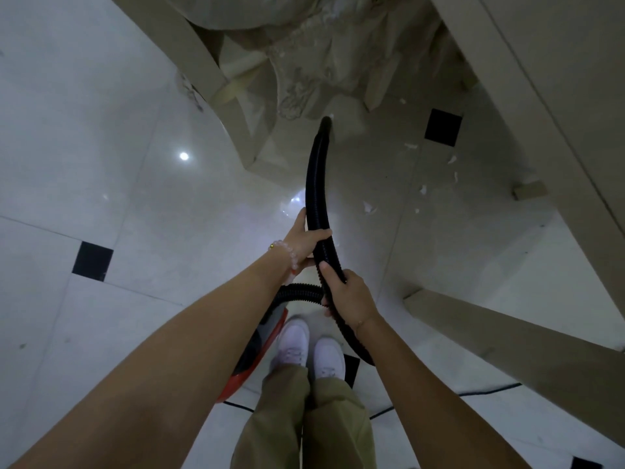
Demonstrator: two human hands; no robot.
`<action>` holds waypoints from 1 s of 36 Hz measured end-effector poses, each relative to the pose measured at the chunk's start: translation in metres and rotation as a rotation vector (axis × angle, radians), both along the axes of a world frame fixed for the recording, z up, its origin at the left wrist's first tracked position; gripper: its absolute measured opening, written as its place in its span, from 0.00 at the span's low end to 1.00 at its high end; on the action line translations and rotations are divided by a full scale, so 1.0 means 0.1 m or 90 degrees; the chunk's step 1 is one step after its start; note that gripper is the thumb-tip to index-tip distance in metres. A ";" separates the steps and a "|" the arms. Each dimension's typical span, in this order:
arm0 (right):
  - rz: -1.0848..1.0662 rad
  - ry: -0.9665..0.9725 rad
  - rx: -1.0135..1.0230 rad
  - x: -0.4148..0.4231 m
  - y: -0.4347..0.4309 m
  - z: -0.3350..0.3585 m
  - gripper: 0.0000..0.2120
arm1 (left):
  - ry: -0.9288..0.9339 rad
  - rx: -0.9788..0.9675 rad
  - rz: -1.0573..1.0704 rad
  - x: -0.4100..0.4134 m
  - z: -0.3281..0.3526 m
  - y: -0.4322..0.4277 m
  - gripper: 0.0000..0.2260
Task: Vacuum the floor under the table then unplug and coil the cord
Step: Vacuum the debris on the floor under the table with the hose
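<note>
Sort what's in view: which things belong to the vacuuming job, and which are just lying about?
Job: hose, gripped by left hand and right hand; vacuum; cord; paper scraps on the floor; table.
Just there: chair; cloth; bracelet; shoes.

The left hand [306, 242] and, just below it, the right hand [345, 292] grip a black ribbed vacuum hose [314, 184] whose tip points under the table [527, 96]. White paper scraps [368, 207] lie on the tiled floor [135, 198] right of the hose. A red vacuum cleaner [267, 336] sits beside white shoes [294, 343].
</note>
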State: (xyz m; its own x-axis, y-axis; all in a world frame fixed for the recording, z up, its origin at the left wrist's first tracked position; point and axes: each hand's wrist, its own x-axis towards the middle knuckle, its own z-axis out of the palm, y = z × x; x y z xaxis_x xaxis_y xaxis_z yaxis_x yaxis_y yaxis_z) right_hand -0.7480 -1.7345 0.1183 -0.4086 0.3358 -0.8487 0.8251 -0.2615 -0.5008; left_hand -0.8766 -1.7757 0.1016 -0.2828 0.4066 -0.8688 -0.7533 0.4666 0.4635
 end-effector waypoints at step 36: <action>0.071 -0.015 -0.116 1.00 -0.97 0.62 0.20 | 0.019 -0.091 0.012 0.66 0.19 -0.83 0.28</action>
